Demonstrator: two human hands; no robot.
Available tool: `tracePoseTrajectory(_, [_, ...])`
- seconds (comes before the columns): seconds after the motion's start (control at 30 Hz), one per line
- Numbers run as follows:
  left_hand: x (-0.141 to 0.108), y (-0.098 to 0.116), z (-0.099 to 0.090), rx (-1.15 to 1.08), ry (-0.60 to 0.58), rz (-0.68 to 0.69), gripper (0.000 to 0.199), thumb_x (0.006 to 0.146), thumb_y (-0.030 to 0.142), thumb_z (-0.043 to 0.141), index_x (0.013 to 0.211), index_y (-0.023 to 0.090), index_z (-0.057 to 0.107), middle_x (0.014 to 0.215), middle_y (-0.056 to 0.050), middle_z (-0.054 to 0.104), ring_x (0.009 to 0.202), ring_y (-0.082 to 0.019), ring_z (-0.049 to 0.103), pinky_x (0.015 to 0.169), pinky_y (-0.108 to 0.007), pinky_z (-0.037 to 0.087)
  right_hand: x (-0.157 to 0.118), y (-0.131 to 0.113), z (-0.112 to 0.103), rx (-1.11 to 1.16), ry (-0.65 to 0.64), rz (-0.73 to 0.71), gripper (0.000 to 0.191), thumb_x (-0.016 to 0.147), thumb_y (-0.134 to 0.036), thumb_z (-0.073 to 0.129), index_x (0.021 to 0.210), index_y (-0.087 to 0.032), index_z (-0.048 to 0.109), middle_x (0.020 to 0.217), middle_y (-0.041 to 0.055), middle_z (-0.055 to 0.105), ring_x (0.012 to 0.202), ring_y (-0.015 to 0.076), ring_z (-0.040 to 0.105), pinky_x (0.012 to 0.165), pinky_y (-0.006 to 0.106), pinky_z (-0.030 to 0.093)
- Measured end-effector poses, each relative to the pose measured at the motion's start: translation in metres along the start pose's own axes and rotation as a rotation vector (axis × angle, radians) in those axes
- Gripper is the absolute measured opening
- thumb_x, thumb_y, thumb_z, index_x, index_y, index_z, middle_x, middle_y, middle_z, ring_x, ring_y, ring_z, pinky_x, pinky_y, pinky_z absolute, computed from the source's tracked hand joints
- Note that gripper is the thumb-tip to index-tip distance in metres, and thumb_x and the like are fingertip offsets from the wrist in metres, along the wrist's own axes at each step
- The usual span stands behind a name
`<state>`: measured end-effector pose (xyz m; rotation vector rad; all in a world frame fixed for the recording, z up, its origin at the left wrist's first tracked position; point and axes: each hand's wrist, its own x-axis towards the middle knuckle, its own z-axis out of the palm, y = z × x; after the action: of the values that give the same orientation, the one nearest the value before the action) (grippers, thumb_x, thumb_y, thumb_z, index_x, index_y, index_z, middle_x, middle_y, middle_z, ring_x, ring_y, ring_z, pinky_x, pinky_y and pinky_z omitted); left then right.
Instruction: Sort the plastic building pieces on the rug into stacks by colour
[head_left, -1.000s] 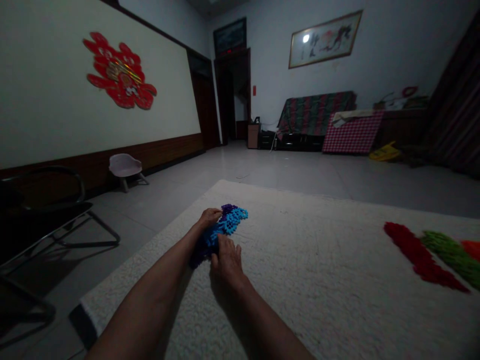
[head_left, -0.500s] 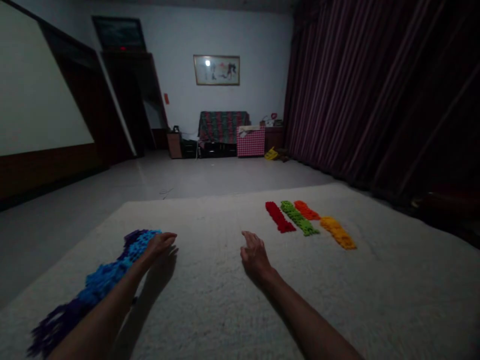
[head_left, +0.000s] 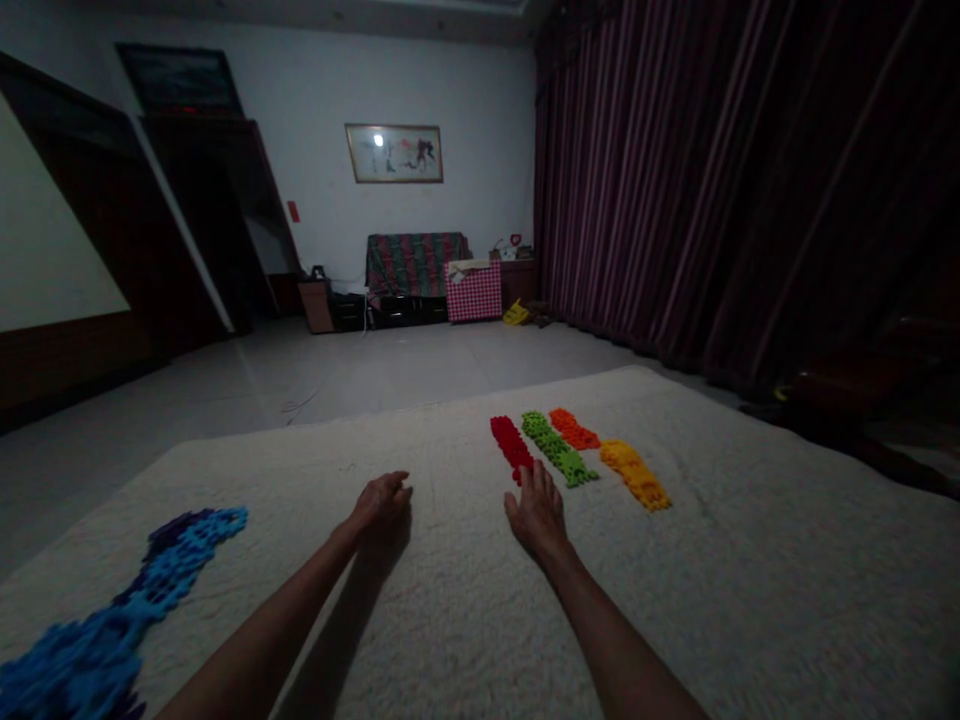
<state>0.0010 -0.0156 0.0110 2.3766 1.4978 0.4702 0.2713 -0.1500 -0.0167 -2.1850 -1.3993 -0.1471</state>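
Observation:
My right hand is open, palm down, with its fingertips over the near end of a red strip of small knobbly pieces. Whether they touch it, I cannot tell. Just right of that strip lies a light green strip of the same kind. An orange strip and a yellow strip are farther right. Out over the pale mat, my left hand hovers with fingers apart, holding nothing, its shadow beneath. To its left, blue pieces lie in a long heap with dark purple pieces alongside.
The pale fleecy mat spreads over a surface in front of me. Beyond it is a tiled floor, with a cloth-covered sofa at the far wall. Dark purple curtains hang along the right.
The view has swung to the right. My right hand has reached forward to the red strip, and my left hand has come away from the blue pieces toward the middle.

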Motion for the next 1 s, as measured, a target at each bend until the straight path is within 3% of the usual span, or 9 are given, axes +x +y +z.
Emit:
tracePoseTrajectory(0.17, [0.056, 0.069, 0.032, -0.211, -0.065, 0.030, 0.046, 0.087, 0.024, 0.052, 0.130, 0.012, 0.061, 0.110, -0.010, 0.074, 0.097, -0.020, 0.069, 0.085, -0.027, 0.050, -0.004, -0.003, -0.008, -0.003, 0.001, -0.007, 0.053, 0.090, -0.029, 0.051, 0.140, -0.010, 0.048, 0.157, 0.0202, 0.031, 0.143, 0.0315, 0.030, 0.113, 0.045, 0.026])
tracePoseTrajectory(0.33, [0.119, 0.133, 0.059, -0.350, 0.005, 0.012, 0.050, 0.086, 0.027, 0.057, 0.133, 0.011, 0.059, 0.129, -0.015, 0.066, 0.112, -0.024, 0.065, 0.093, -0.029, 0.050, -0.006, 0.001, -0.001, 0.030, 0.072, -0.041, 0.052, 0.089, -0.027, 0.051, 0.138, -0.010, 0.050, 0.155, 0.0207, 0.034, 0.142, 0.0319, 0.032, 0.112, 0.046, 0.027])
tracePoseTrajectory(0.53, [0.177, 0.177, 0.085, -0.425, 0.145, -0.086, 0.059, 0.082, 0.030, 0.062, 0.135, 0.007, 0.053, 0.145, -0.021, 0.050, 0.135, -0.031, 0.047, 0.108, -0.036, 0.040, -0.006, 0.000, -0.003, 0.063, 0.095, -0.014, 0.055, 0.085, -0.026, 0.053, 0.138, -0.010, 0.051, 0.155, 0.0201, 0.035, 0.140, 0.0352, 0.035, 0.111, 0.050, 0.028])
tracePoseTrajectory(0.6, [0.184, 0.182, 0.093, -0.494, 0.116, -0.113, 0.057, 0.079, 0.031, 0.063, 0.131, 0.008, 0.057, 0.139, -0.021, 0.056, 0.132, -0.032, 0.051, 0.106, -0.037, 0.042, -0.006, -0.002, -0.003, 0.072, 0.080, 0.009, 0.057, 0.085, -0.025, 0.053, 0.139, -0.010, 0.050, 0.155, 0.0196, 0.035, 0.141, 0.0358, 0.033, 0.111, 0.050, 0.029])
tracePoseTrajectory(0.73, [0.177, 0.184, 0.100, -0.600, 0.007, -0.076, 0.040, 0.081, 0.033, 0.060, 0.113, 0.012, 0.069, 0.107, -0.012, 0.075, 0.104, -0.026, 0.068, 0.090, -0.033, 0.052, -0.007, -0.003, -0.003, 0.102, 0.081, 0.037, 0.060, 0.084, -0.025, 0.053, 0.142, -0.009, 0.047, 0.155, 0.0191, 0.036, 0.141, 0.0364, 0.032, 0.111, 0.051, 0.029])
tracePoseTrajectory(0.9, [0.153, 0.183, 0.098, -0.727, -0.036, 0.009, 0.030, 0.079, 0.032, 0.063, 0.095, 0.009, 0.074, 0.086, -0.013, 0.076, 0.086, -0.025, 0.070, 0.078, -0.032, 0.056, -0.005, -0.002, 0.001, 0.161, 0.151, 0.038, 0.065, 0.082, -0.024, 0.052, 0.143, -0.008, 0.041, 0.149, 0.0201, 0.042, 0.139, 0.0363, 0.034, 0.112, 0.050, 0.029])
tracePoseTrajectory(1.0, [0.144, 0.182, 0.102, -0.857, -0.074, 0.043, 0.034, 0.079, 0.035, 0.064, 0.096, 0.007, 0.073, 0.082, -0.014, 0.075, 0.080, -0.025, 0.070, 0.075, -0.036, 0.057, -0.001, 0.000, 0.004, 0.224, 0.188, 0.047, 0.070, 0.079, -0.024, 0.053, 0.145, -0.010, 0.036, 0.148, 0.0202, 0.041, 0.135, 0.0356, 0.039, 0.108, 0.048, 0.035])
